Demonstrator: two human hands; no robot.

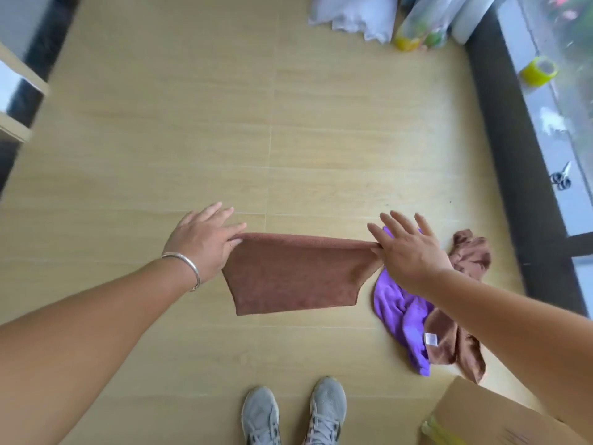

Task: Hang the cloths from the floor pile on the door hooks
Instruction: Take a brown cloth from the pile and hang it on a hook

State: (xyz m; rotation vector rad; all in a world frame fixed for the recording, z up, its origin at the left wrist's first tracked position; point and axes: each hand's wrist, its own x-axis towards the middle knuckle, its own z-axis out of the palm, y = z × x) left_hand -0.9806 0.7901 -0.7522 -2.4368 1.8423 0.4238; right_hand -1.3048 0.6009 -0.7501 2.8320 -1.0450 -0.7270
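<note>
Hands are holding a brown cloth [288, 274] stretched in the air above the wood floor [192, 139], in front of the person's grey shoes [293, 412]. Left hand [202, 242] is pinching the cloth's top left corner between thumb and forefinger, other fingers fanned out; right hand [407, 248] is pinching the top right corner the same way. Cloth is hanging flat from its top edge, long axis running left to right, free bottom edge pointing down toward the shoes. It's looking soft, light and limp, probably microfibre, so it's likely drooping wherever unsupported; top corners or top hem seem the best hold for hooking. Rest of the pile, a purple cloth [401, 316] and another brown cloth [462, 316], is lying crumpled on the floor just right of the held one. Door hooks aren't showing.
</note>
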